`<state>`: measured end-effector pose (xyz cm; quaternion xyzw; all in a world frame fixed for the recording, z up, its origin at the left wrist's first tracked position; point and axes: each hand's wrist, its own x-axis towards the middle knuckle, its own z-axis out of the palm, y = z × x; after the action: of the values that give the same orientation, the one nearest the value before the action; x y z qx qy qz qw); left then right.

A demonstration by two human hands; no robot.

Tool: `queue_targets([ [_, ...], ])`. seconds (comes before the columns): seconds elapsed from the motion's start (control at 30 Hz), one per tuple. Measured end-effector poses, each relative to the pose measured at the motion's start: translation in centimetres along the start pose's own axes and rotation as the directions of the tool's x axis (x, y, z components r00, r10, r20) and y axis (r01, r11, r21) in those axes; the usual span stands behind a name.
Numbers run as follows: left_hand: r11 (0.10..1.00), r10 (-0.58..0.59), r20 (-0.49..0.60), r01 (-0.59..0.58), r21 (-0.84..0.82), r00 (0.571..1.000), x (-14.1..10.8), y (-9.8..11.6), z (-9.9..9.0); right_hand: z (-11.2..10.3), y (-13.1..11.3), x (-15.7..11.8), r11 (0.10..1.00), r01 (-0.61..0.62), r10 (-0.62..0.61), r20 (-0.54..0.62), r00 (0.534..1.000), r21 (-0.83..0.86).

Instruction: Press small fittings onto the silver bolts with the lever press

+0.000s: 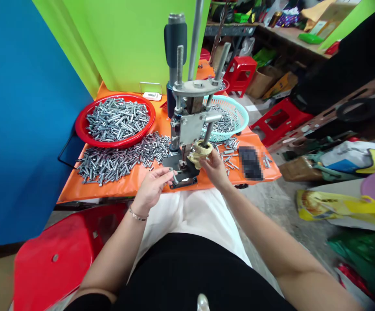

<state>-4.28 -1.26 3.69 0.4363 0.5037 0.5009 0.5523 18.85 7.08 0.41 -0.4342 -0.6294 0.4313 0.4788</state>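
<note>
A metal hand press [192,125] stands on the orange-covered table. My left hand [155,183], with a bracelet at the wrist, pinches a small metal bolt [174,176] at the front of the press base. On the right side of the press, my right hand [214,166] has its fingers closed against a yellow wrapped piece [200,154] around the press's lower part. Loose metal bolts [109,163] lie in a heap left of the press. Behind them is a red basin [81,125] full of similar metal parts.
A light blue basket [242,114] with metal parts sits behind the press at the right. More loose pieces [229,157] and a blurred dark item [251,163] lie near the right edge. A red chair [51,259] is at lower left; red stools [241,73] stand beyond.
</note>
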Motion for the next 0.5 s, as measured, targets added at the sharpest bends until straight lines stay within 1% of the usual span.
queue_targets([
  [0.03,0.990,0.061,-0.046,-0.054,0.129,0.997,0.2,0.0,-1.1,-0.1,-0.1,0.0,1.000,-0.005,0.005,-0.015,1.000,0.022],
  [0.07,0.950,0.139,-0.095,-0.106,0.294,0.986,0.4,0.0,-2.5,-0.1,-0.3,-0.1,0.999,-0.011,0.012,-0.022,1.000,0.043],
  [0.1,0.865,0.239,-0.149,-0.140,0.482,0.959,0.7,-0.1,-4.1,-0.2,-0.4,-0.2,0.998,-0.019,0.021,-0.021,1.000,0.065],
  [0.13,0.745,0.329,-0.196,-0.126,0.654,0.924,1.0,-0.1,-5.8,-0.3,-0.5,-0.3,0.996,-0.031,0.033,-0.013,0.999,0.088],
  [0.17,0.624,0.384,-0.226,-0.072,0.778,0.895,1.4,-0.2,-7.4,-0.3,-0.6,-0.4,0.993,-0.047,0.047,-0.004,0.999,0.109],
  [0.2,0.523,0.417,-0.242,-0.014,0.852,0.876,1.7,-0.4,-8.7,-0.3,-0.7,-0.5,0.990,-0.063,0.063,0.003,0.998,0.128],
  [0.23,0.442,0.444,-0.245,0.027,0.897,0.862,2.1,-0.6,-9.7,-0.3,-0.8,-0.5,0.987,-0.076,0.076,0.006,0.997,0.142],
  [0.27,0.380,0.458,-0.229,0.044,0.924,0.859,2.4,-0.9,-10.1,-0.2,-0.9,-0.5,0.985,-0.084,0.084,0.004,0.996,0.150],
  [0.3,0.338,0.457,-0.196,0.035,0.941,0.867,2.7,-1.2,-10.2,-0.2,-1.0,-0.5,0.984,-0.087,0.088,0.001,0.996,0.153],
  [0.33,0.313,0.440,-0.152,0.008,0.950,0.885,3.1,-1.6,-9.8,-0.1,-1.1,-0.5,0.985,-0.086,0.088,-0.003,0.996,0.152],
  [0.4,0.299,0.362,-0.067,-0.048,0.953,0.930,3.7,-2.5,-8.3,0.0,-1.3,-0.4,0.986,-0.082,0.084,-0.007,0.996,0.145],
  [0.43,0.303,0.313,-0.048,-0.053,0.951,0.948,4.0,-2.9,-7.6,-0.1,-1.4,-0.4,0.987,-0.083,0.085,-0.008,0.996,0.140],
  [0.5,0.323,0.240,-0.064,-0.018,0.946,0.969,4.5,-3.7,-6.3,-0.2,-1.4,-0.4,0.987,-0.089,0.090,-0.001,0.996,0.135],
])
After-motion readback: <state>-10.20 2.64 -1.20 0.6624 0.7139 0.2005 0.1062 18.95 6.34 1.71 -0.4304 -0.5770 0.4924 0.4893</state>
